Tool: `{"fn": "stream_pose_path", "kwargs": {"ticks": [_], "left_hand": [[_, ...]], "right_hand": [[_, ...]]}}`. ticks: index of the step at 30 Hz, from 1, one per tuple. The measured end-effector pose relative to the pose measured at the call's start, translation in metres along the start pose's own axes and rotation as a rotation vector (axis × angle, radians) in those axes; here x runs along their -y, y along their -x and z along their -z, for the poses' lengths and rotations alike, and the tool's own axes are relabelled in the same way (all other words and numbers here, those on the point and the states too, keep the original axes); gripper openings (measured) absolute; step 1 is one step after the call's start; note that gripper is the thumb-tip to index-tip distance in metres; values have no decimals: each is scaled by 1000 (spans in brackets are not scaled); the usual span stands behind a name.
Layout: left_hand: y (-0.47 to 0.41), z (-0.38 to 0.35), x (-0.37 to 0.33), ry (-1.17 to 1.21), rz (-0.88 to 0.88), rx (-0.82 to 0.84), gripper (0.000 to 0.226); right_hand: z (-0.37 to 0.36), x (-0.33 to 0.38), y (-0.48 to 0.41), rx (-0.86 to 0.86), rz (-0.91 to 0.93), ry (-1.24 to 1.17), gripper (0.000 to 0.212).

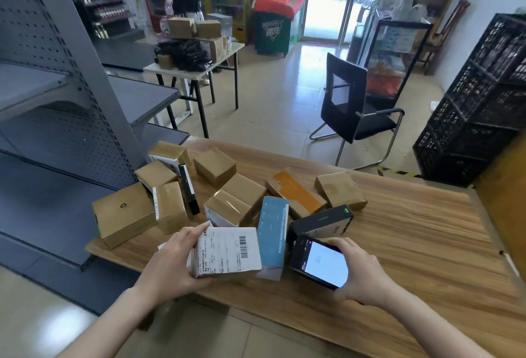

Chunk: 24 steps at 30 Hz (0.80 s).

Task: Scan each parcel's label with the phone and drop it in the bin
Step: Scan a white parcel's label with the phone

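Both arms bare, both in frame. Left forearm comes in from 7 o'clock and points toward 1 o'clock, wrist about straight. Left hand [173, 260] grips the parcel [227, 252] by its 9 o'clock end, fingers along the far edge and thumb under the near edge. Right forearm comes in from 5 o'clock and points toward 11 o'clock. Right hand [361, 272] holds the phone [321, 262] from its 3 o'clock side, fingers curled over the far edge, screen up. Hands apart, roughly level.
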<state>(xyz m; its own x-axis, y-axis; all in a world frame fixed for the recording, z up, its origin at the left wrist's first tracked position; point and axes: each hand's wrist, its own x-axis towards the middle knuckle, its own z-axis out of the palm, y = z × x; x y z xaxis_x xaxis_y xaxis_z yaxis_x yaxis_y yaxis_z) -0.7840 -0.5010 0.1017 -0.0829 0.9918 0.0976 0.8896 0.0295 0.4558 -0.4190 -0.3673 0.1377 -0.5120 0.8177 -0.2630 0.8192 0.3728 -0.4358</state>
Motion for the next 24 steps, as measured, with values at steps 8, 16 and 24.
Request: {"fn": "stream_pose_path", "kwargs": {"ticks": [8,16,24], "left_hand": [[-70,-45,-80,181,-48,-31,109],[-144,-131,-244,202,-275,135,110],[-171,-241,-469,149,-650,361,110]], "right_hand": [[14,-55,37,-249,-228,-386,95],[51,-178,126,-482,-517,-567,87],[67,-308,304,-709,-844,-654,86]]}}
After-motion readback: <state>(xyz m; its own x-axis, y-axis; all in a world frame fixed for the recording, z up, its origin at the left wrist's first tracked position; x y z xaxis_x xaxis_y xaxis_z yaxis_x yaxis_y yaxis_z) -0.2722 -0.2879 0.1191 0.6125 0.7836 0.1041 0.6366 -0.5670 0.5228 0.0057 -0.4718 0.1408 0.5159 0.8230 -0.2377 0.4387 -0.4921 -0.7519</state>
